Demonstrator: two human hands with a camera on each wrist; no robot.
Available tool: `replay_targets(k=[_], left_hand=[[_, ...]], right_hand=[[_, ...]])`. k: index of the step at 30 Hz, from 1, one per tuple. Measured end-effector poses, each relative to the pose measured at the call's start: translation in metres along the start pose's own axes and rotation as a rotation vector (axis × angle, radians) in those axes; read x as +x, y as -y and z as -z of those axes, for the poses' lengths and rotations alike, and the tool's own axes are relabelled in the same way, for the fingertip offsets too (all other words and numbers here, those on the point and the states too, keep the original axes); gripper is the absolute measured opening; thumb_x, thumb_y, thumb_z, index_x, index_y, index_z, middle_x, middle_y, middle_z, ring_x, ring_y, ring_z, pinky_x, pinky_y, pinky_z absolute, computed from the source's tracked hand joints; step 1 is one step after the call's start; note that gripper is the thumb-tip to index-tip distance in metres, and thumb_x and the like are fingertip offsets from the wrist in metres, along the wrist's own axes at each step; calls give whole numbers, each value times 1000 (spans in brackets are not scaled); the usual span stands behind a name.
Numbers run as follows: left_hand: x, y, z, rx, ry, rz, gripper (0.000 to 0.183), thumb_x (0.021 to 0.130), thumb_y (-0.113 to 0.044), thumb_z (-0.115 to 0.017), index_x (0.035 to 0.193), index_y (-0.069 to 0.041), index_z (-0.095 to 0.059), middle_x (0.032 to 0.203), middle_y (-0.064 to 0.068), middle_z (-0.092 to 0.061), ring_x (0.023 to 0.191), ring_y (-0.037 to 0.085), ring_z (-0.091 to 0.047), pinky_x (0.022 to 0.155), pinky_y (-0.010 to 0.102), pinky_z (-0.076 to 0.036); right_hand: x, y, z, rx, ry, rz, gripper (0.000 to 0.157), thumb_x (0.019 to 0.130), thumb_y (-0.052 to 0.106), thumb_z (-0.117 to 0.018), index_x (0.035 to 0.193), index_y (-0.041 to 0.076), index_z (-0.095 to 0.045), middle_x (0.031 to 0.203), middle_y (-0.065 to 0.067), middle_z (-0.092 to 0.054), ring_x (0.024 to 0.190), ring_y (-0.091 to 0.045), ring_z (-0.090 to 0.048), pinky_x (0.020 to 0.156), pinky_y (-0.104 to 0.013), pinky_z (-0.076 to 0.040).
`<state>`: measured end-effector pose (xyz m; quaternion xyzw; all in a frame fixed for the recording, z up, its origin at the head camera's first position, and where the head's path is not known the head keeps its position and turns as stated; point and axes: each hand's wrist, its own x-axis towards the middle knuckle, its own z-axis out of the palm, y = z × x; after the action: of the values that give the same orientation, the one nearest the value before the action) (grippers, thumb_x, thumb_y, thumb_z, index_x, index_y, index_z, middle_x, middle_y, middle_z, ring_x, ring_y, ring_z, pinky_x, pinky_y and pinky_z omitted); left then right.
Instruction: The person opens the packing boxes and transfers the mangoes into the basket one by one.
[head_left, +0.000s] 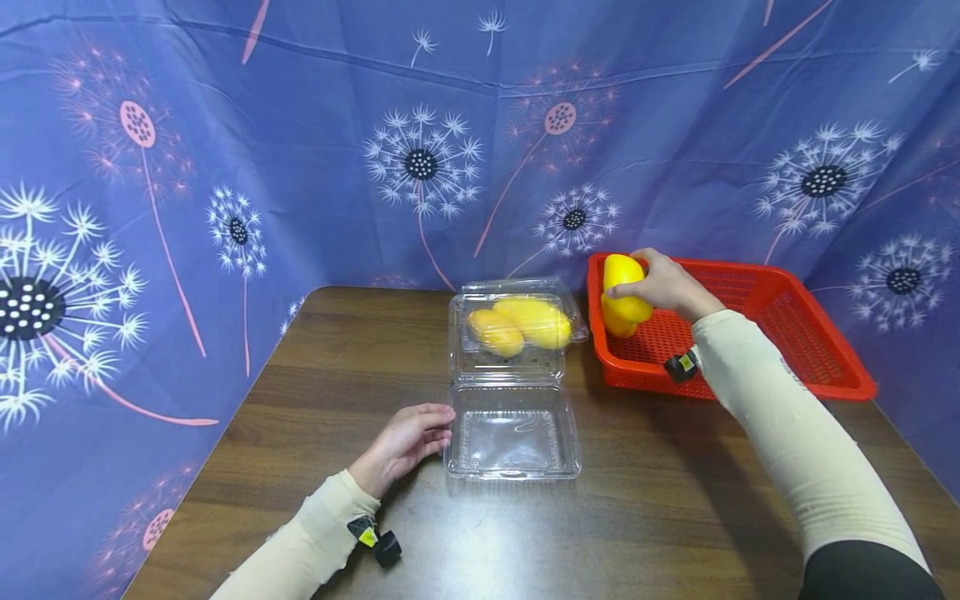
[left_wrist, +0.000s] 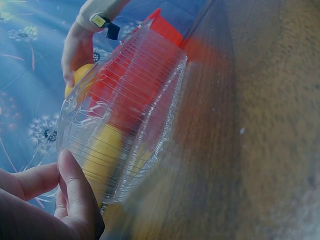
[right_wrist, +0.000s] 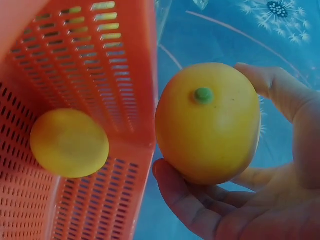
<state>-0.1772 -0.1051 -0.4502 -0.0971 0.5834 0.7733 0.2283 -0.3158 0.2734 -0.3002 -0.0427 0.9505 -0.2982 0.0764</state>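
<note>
Nearest, two pale sleeves (head_left: 780, 425) reach in over the brown wooden table (head_left: 322, 375), each with a small black device (head_left: 680, 366) at the wrist, and the right one ends in a dark band low in the head view. The left hand (head_left: 412, 437) lies at the left side of a clear plastic container (head_left: 513, 442), thumb and fingertips pinching its edge. The container rests open on the table, one half toward the person and the other beyond it. In the farther half two yellow fruits (head_left: 536, 322) lie side by side, the left one a little more orange, both seen amid glare on the plastic. To the right of the container stands a red perforated basket (head_left: 806, 321), its left end near the container's far half. Over that left end the right hand (head_left: 671, 287) grasps a yellow fruit (right_wrist: 207, 125), its fingers curled round the sides; a green stub shows on the end facing the right wrist camera. Whether this fruit touches the basket wall I cannot tell. Another yellow fruit (right_wrist: 70, 142) sits inside the basket, just beside the held one. Farthest back hangs a blue cloth (head_left: 300, 167) printed with white and pink dandelions.
</note>
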Motion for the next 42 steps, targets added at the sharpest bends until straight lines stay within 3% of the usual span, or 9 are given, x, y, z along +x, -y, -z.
replay_targets(k=[10, 17, 42], left_hand=[[1, 0, 0, -6, -4, -3, 17, 93, -2, -57, 109, 2, -52, 79, -4, -59, 66, 6, -58, 64, 16, -55], [0, 0, 1, -9, 5, -7, 13, 93, -1, -56, 106, 0, -53, 78, -5, -59, 65, 5, -58, 64, 16, -54], [2, -1, 1, 0, 5, -5, 13, 92, -1, -57, 105, 0, -53, 77, -4, -59, 65, 6, -58, 63, 16, -54]], right_hand=[[10, -15, 5, 43, 24, -32, 90, 85, 42, -71, 144, -5, -24, 123, -28, -46, 97, -34, -57, 72, -33, -58], [16, -21, 9, 17, 9, -39, 92, 84, 40, -72, 145, -7, -22, 123, -30, -45, 95, -33, -57, 67, -31, -57], [38, -46, 8, -33, 28, -144, 91, 86, 37, -69, 144, -11, -18, 122, -31, -44, 96, -36, -54, 68, -33, -55]])
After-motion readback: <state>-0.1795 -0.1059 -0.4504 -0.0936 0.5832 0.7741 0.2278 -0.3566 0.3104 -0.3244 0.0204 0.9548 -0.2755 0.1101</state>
